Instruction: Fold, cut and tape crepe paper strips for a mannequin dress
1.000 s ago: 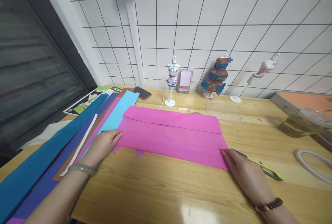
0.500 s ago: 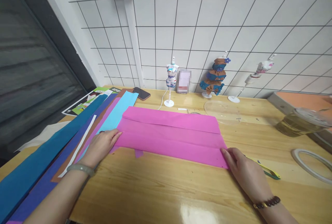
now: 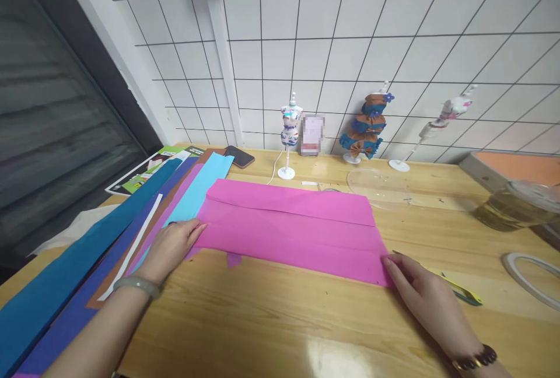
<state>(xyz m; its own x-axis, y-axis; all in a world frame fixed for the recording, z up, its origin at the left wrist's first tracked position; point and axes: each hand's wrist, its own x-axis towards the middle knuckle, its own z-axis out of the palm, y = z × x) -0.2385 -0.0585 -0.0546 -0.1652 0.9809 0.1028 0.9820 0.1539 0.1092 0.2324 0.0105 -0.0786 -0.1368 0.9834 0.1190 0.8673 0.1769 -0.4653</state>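
Observation:
A wide sheet of pink crepe paper [image 3: 289, 232] with lengthwise creases lies across the wooden table. My left hand [image 3: 175, 247] pinches its left edge between thumb and fingers, a pale bangle on the wrist. At the lower right corner, my right hand [image 3: 426, 293] grips the sheet with closed fingertips; dark beads circle that wrist. A small purple scrap [image 3: 234, 259] pokes out from under the pink sheet's near edge. Just beyond my right hand lies a yellow-green cutter [image 3: 466, 293], partly hidden by the hand.
Strips of blue paper [image 3: 79, 261] and other colours are layered at left, with a phone [image 3: 240, 157] behind. Along the wall stand a patterned mini mannequin [image 3: 290, 127], a dressed one [image 3: 365, 127] and a tilted one [image 3: 450, 111]. A tape roll [image 3: 531, 279] and a drink cup [image 3: 511, 209] sit right.
My right hand has shifted slightly right along with the sheet's right corner. My left hand stays in place on the left edge. The camera view has turned a little.

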